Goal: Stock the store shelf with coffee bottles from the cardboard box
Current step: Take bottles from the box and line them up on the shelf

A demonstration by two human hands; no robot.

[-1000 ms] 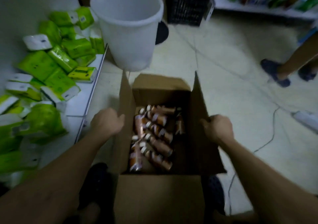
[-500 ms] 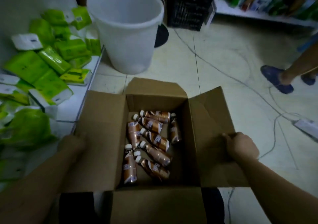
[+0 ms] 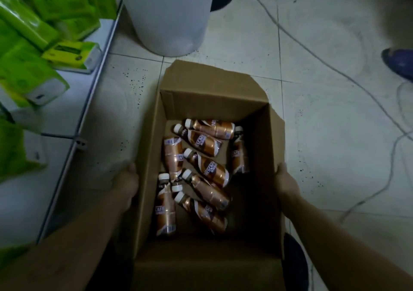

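**Shelf.** The store shelf (image 3: 73, 134) runs along the left, a low white deck holding green packs (image 3: 26, 71). A white bucket (image 3: 169, 18) stands on the floor beyond its far end.

**Box.** The cardboard box (image 3: 214, 94) sits on the tiled floor, right of the shelf edge, top open. Its walls are thin board, likely to flex if lifted by the rim, so support it from the sides or underneath.

**Hands.** The left hand (image 3: 126, 181) lies against the outside of the left wall. The right hand (image 3: 287, 181) lies against the outside of the right wall, thumb at the rim. The fingers of both are hidden behind the board, so whether they clasp or merely press cannot be told.

**Bottles.** The coffee bottles (image 3: 210, 170) lie on their sides in a loose pile on the box floor, mostly toward the left wall. Judged stiff plastic, full and moderately heavy, with smooth sleeves that may slip. Take each round the mid-body, not by the cap. They roll freely when disturbed. Sleeves are copper-brown with white bands, and the caps are white.
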